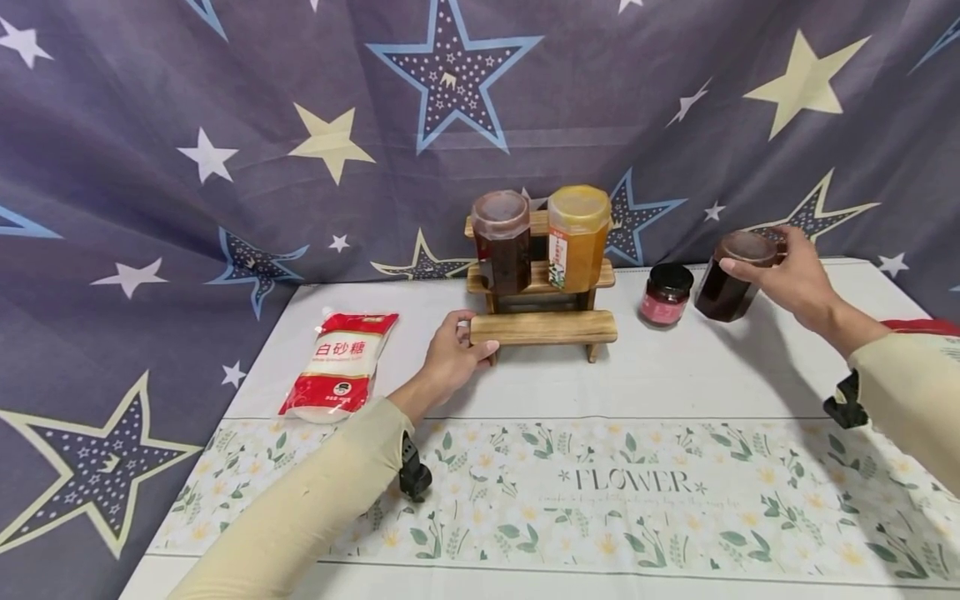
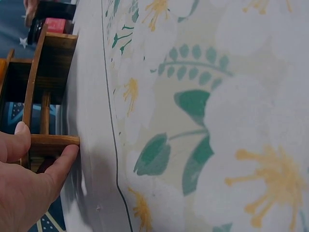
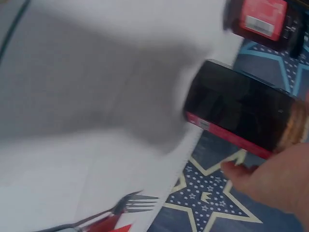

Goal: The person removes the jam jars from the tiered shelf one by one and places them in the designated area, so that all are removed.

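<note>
At the left end of a small wooden tiered rack (image 1: 551,327), my left hand (image 1: 452,354) holds the lowest step, thumb on top. In the left wrist view, fingers (image 2: 63,164) lie against the rack's end. My right hand (image 1: 798,279) grips a dark, faceted jar (image 1: 723,292) around its upper part, at the right of the table. A similar dark jar (image 1: 504,254) and a jar of amber contents with a yellow lid (image 1: 581,237) stand on the rack's middle step. Just left of the gripped jar is a small black-lidded jar (image 1: 666,293) with a pink label.
A red and white bag of white sugar (image 1: 341,362) lies to the left of the rack. A fork (image 3: 137,203) and something red lie at the right side. Star-patterned cloth (image 1: 262,150) hangs behind the table, which has a printed flower band (image 1: 525,500) across its front.
</note>
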A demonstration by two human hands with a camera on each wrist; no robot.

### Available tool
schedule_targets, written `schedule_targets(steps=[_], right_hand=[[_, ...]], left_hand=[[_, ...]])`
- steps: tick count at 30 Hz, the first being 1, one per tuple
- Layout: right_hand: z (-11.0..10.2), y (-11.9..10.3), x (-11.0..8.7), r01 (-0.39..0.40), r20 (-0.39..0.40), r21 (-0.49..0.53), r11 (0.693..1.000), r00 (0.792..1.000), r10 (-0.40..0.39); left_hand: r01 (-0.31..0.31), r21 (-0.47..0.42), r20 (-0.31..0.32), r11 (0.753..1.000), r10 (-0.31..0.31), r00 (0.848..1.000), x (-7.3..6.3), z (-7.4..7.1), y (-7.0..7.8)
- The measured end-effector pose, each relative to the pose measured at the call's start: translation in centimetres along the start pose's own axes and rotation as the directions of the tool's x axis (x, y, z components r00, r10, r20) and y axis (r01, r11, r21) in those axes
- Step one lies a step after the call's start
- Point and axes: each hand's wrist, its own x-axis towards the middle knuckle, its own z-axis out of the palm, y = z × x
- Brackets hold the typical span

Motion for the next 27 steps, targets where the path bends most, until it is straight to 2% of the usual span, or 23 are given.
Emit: schedule_targets(steps=[5, 8, 16, 27], right_hand=[[-1.3, -1.9, 0.3, -0.034, -0.095, -0.003, 0.999, 0.995, 0.033], [-1.8, -3.5, 0.4, -0.030, -0.110, 0.000, 1.000, 0.993, 0.030], [-0.7, -8.2, -0.5, 0.049, 0.010, 0.086, 0.995, 0.999, -0.050], [2.4, -14.0, -1.5, 0.171, 0.102, 0.140, 0.975, 0.977, -0.186]], left_hand=[[0.004, -0.002, -0.004, 1.000, -0.004, 1.000, -0.1, 0.0, 0.1], [0.002, -0.005, -0.007, 1.000, -0.002, 1.000, -0.1, 0.0, 0.1], [0.002, -0.007, -0.002, 1.000, -0.002, 1.000, -0.2, 0.0, 0.2], [0.009, 0.011, -0.004, 1.000, -0.009, 1.000, -0.2, 0.0, 0.2]])
